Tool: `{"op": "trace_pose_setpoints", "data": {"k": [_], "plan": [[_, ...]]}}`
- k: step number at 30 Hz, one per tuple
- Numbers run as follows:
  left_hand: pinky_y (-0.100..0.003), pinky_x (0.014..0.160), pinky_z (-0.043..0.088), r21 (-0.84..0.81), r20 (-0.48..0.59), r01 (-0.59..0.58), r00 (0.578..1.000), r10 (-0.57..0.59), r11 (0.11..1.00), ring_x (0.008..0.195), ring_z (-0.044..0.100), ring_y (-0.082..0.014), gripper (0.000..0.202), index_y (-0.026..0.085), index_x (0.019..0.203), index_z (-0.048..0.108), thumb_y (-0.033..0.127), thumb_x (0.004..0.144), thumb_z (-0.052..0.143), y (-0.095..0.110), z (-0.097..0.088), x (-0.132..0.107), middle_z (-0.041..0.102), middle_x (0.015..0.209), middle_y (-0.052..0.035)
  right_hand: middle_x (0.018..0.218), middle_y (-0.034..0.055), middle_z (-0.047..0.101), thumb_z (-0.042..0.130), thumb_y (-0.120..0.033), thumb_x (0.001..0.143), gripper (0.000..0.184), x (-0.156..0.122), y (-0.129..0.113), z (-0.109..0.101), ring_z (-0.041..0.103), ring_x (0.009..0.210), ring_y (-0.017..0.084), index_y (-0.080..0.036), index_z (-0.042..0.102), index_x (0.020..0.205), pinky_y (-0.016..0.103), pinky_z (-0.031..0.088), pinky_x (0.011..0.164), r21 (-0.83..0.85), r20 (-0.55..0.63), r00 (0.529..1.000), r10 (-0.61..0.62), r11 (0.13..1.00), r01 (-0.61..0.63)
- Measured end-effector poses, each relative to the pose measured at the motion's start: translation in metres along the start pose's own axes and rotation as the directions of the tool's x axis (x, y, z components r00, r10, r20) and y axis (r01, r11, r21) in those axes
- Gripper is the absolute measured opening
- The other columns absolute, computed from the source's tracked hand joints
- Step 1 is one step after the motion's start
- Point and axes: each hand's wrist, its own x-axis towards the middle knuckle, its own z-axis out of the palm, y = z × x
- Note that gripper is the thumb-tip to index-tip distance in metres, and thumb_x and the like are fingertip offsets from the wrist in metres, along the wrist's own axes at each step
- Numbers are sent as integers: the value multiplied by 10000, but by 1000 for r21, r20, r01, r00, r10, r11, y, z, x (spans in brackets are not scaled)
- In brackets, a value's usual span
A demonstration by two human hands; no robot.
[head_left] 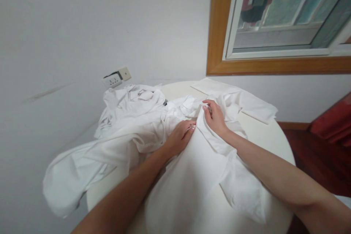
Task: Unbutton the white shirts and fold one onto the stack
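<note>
A pile of white garments (131,124) lies crumpled over a round white table (274,139). One white garment (192,175) is spread toward me across the table's near side. My left hand (179,137) is closed, pinching a fold of this white garment near its top edge. My right hand (215,115) is closed too, gripping the same cloth a little farther back and to the right. The two hands sit close together near the table's middle. A folded white cloth (233,93) lies flat at the table's far right.
A white wall runs behind the table, with a power socket (116,77) just above the pile. A wood-framed window (274,22) is at the upper right. A dark red floor and a red object (331,124) are at the right.
</note>
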Motion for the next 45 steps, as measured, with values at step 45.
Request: {"op": "trace_pose_setpoints", "data": {"k": [45], "plan": [[-284, 820, 487, 163, 88, 59, 993, -74, 985, 890, 648, -186, 326, 220, 1136, 558, 248, 815, 508, -5, -1, -3, 687, 996, -22, 804, 38, 624, 427, -64, 785, 307, -1, 5, 0, 522, 846, 224, -231, 665, 883, 356, 353, 792, -154, 113, 993, 40, 988, -22]]}}
